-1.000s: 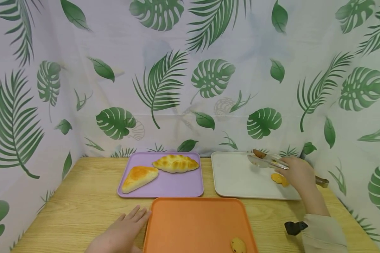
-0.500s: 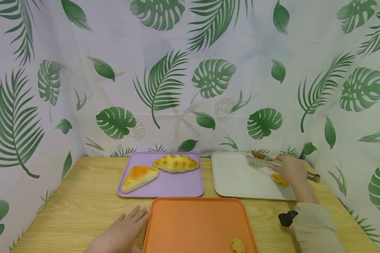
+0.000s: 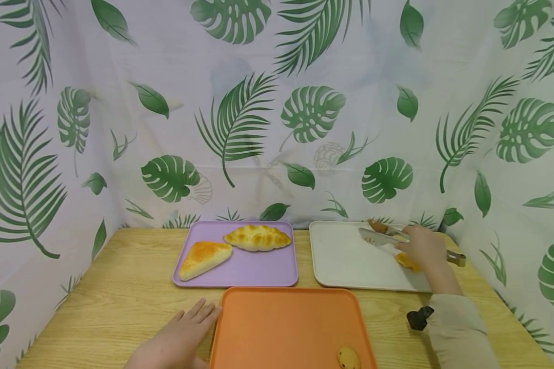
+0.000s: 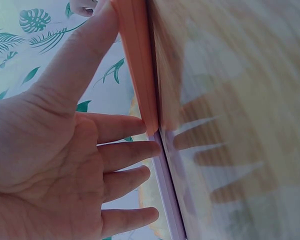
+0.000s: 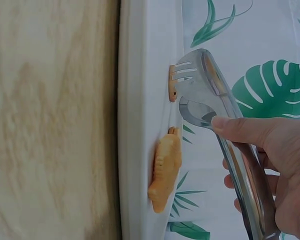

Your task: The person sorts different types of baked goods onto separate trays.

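My right hand (image 3: 426, 251) grips metal tongs (image 5: 240, 165) over the far right of the white tray (image 3: 341, 256). The tongs' slotted end is at a small brown cookie (image 5: 172, 90) near the tray's back edge; whether they pinch it I cannot tell. Nearer to me on that tray lies an orange-yellow fish-shaped pastry (image 5: 166, 170), partly hidden by the hand in the head view. With fingers straight, my left hand (image 3: 177, 335) rests at the left edge of the orange tray (image 3: 286, 323), holding nothing. A round cookie (image 3: 348, 357) lies on the orange tray's front right.
A purple tray (image 3: 254, 269) at the back left carries a triangular bread (image 3: 204, 260) and a long ridged bread (image 3: 257, 238). The wooden table (image 3: 106, 287) ends at a leaf-printed cloth (image 3: 258, 128) behind and at both sides.
The right hand and tongs shifted slightly left over the white tray during the first half second, then stayed nearly still. The left hand stays in place.
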Available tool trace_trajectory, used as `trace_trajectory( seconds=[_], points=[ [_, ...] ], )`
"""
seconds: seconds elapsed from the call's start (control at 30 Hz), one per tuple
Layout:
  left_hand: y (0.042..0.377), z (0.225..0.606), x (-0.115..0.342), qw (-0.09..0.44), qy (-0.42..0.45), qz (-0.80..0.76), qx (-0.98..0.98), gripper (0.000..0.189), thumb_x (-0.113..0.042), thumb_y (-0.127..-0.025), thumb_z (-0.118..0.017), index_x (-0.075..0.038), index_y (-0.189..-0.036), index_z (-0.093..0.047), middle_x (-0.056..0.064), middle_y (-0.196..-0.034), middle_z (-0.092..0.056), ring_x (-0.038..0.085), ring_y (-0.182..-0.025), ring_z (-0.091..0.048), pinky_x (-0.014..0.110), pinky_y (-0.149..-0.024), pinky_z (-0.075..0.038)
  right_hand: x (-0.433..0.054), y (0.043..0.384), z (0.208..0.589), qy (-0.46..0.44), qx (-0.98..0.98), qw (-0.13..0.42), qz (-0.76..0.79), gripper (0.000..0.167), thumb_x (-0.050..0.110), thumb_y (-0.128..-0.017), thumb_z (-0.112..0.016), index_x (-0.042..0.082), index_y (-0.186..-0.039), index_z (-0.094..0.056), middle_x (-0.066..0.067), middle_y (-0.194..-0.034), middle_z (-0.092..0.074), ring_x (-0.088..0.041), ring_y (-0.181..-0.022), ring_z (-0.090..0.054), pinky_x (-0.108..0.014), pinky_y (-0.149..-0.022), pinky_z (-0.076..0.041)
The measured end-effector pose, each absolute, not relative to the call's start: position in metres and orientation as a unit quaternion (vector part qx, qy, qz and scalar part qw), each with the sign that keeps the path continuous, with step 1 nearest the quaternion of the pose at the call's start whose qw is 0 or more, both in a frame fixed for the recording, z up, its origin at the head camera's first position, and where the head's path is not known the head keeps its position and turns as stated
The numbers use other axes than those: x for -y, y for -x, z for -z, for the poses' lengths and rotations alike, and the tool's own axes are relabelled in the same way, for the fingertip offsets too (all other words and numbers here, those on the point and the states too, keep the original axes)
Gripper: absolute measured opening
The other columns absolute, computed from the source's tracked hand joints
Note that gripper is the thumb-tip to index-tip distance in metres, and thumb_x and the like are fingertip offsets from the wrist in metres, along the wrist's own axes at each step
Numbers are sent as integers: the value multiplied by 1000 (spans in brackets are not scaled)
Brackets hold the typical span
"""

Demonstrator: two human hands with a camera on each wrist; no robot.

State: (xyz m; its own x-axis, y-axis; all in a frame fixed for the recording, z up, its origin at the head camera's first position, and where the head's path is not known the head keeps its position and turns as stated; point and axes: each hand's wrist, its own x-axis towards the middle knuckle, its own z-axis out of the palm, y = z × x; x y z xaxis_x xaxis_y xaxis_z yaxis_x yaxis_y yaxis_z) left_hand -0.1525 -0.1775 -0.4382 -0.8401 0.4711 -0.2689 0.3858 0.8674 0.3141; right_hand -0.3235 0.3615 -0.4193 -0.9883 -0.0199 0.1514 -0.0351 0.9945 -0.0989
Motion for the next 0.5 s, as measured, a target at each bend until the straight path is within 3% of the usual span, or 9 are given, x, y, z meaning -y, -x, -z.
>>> trace_trajectory(
  seconds=[0.23, 0.5],
  points=[
    [152, 437, 178, 180, -222, -127, -950, 109, -62, -67, -77, -6, -151, -35, 16, -157, -34, 40, -148, -24, 66, -113, -26, -361, 304, 406, -27, 995, 65, -65, 62, 39, -86, -70, -6, -127, -58, -33, -126, -58, -50, -98, -61, -56, -71, -53],
    [152, 435, 178, 161, -236, -117, -951, 108, -56, -67, -80, -4, -150, -35, 20, -157, -32, 41, -147, -24, 68, -112, -26, -354, 271, 391, -79, 986, 129, -69, 63, 39, -82, -74, -4, -126, -60, -33, -125, -58, -54, -109, -54, -65, -86, -47]
  ],
)
